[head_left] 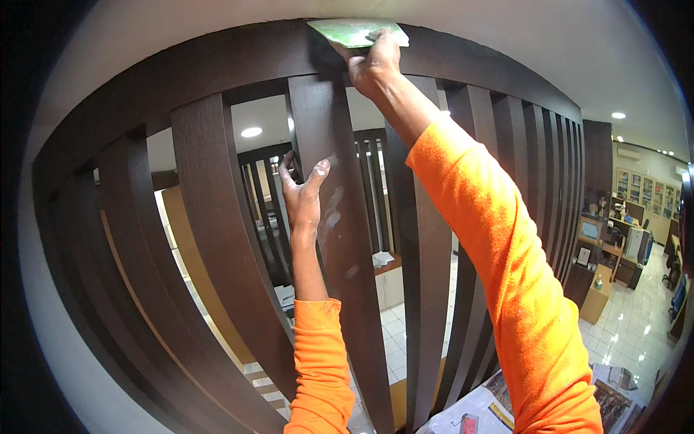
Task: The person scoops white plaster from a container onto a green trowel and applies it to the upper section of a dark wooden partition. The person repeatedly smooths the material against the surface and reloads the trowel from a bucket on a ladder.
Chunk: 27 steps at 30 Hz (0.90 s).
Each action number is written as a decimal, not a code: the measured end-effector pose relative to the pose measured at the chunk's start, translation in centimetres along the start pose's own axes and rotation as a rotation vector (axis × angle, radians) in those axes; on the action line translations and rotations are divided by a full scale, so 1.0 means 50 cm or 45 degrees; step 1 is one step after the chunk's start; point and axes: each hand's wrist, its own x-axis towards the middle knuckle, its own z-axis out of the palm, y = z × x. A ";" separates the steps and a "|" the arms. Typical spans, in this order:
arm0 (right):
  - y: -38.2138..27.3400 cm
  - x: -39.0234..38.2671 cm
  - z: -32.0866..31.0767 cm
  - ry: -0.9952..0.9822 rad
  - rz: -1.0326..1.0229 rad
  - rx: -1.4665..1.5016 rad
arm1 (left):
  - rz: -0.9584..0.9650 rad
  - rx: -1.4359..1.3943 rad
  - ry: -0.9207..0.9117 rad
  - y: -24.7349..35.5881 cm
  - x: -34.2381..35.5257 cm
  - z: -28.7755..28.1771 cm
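Note:
My right hand [376, 66] is raised to the top beam [253, 54] of a dark wooden slatted partition. It is closed on a flat, pale-green putty spreader [354, 32], thumb on the near face, with the blade up where the beam meets the ceiling. Lower and to the left, my left hand [303, 192] grips the edge of an upright slat [340, 181], its thumb on the face and its fingers round the side. White residue marks this thumb. Pale smudges show on the slat beside it. Both forearms are in orange sleeves.
The white ceiling [506, 36] runs just above the beam. More dark slats [210, 181] stand on both sides, with gaps between them. Printed sheeting [470, 412] lies below on the right. Beyond are a tiled floor [629, 340], desks and a wooden cabinet [597, 293].

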 end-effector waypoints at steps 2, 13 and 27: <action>0.005 0.020 -0.003 0.004 0.024 0.036 | -0.024 0.004 0.002 0.009 -0.004 0.009; -0.042 0.015 0.064 -0.234 0.081 0.111 | 0.002 -0.036 -0.059 -0.023 0.017 -0.015; -0.309 -0.088 0.333 -0.971 -0.887 -2.274 | 0.003 -0.072 -0.022 -0.048 0.041 -0.018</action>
